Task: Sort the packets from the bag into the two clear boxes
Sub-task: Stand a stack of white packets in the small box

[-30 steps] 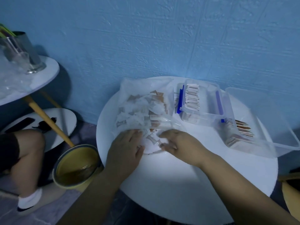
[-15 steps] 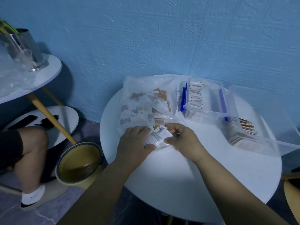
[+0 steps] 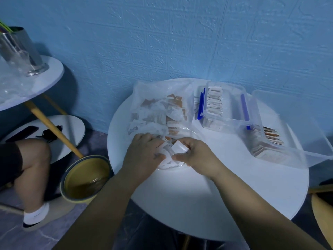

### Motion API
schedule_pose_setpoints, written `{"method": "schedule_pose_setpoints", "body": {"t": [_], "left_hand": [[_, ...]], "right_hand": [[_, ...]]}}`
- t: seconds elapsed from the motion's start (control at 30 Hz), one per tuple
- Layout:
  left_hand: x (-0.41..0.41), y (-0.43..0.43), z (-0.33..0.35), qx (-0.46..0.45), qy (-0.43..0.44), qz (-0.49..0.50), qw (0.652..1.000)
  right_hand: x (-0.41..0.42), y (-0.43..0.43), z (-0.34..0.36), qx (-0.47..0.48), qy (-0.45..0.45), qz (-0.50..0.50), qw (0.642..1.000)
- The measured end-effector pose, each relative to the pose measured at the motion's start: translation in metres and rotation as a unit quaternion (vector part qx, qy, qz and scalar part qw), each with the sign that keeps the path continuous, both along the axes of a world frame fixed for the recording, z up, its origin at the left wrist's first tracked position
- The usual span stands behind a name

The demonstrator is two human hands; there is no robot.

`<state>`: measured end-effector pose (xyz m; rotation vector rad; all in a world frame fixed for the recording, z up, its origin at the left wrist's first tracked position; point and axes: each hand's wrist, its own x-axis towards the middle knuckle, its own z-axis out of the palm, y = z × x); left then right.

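A clear plastic bag full of white and brown packets lies on the round white table, its mouth toward me. My left hand rests at the bag's mouth over several loose packets, fingers curled on them. My right hand pinches a white packet between thumb and fingers just beside the left hand. A small clear box with blue clips holds a row of white packets. To its right a larger clear box holds brown-edged packets.
A yellow-lined bucket stands on the floor left of the table. Another person's leg is at the far left. A second white table with a metal cup and a glass stands at upper left. The blue wall is just behind the boxes.
My right hand has lifted a white packet out of the bag's mouth. Both hands have drawn slightly closer together; the camera view shifted a little.
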<state>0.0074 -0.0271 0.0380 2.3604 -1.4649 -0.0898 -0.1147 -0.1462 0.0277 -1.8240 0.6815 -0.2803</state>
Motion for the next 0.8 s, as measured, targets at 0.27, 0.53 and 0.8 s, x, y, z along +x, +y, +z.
{"method": "schedule_pose_setpoints", "body": {"t": [0.27,0.53,0.8], "left_hand": [[0.011,-0.001,0.014,-0.026,0.079,-0.017,0.996],[-0.01,-0.02,0.009,-0.161,0.204,0.031,0.965],[-0.021,-0.031,0.007,-0.175,0.243,0.028,0.954]], "right_hand": [[-0.008,-0.001,0.016,0.005,-0.095,-0.056,0.994],[-0.022,-0.006,0.019,0.038,-0.141,-0.116,0.982],[-0.025,-0.009,0.014,0.106,-0.15,-0.13,0.974]]}}
